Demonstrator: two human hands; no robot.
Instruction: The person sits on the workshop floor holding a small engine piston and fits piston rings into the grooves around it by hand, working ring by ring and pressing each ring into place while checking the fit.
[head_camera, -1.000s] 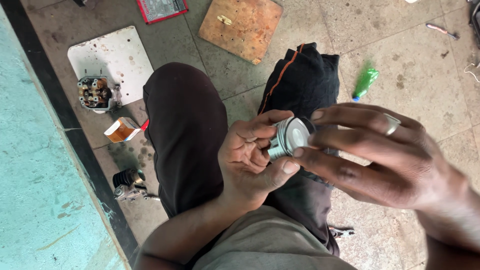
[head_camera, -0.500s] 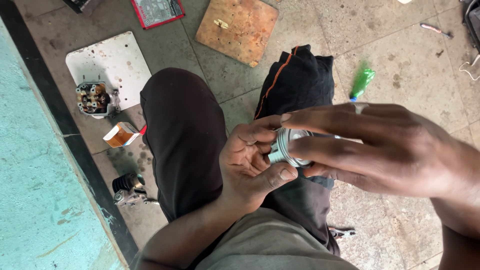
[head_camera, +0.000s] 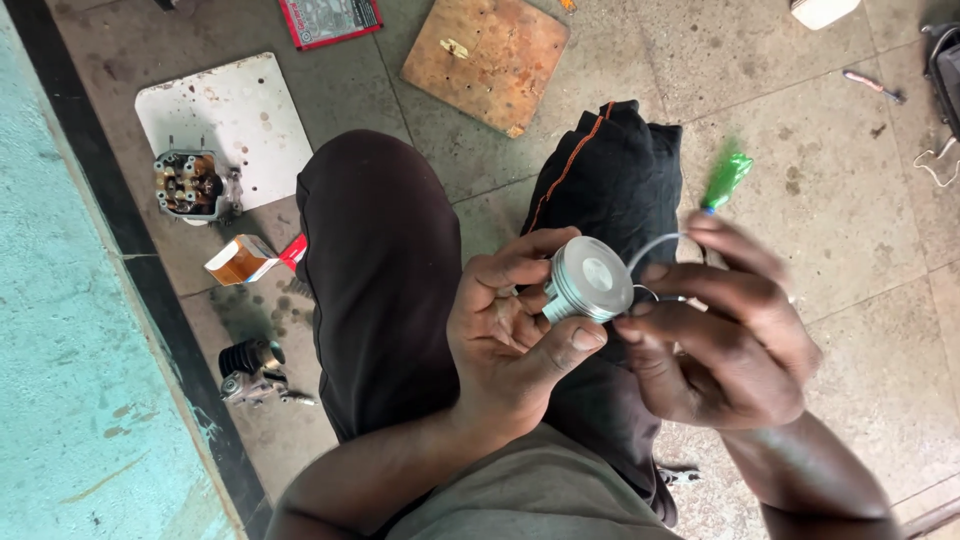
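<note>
**Fingers drew back, piston crown uncovered**

Fingers of the right hand had pulled away from the piston, which half a second before they had covered. Now they pinched a thin ring, sprung partly clear of the piston's side. The left hand stayed clenched round the piston's skirt, thumb pressed under its edge, holding it above the knees. By that change, the ring was judged to be coming off or going on; which, could not be told. A cylinder head lay well apart on the floor.
</note>
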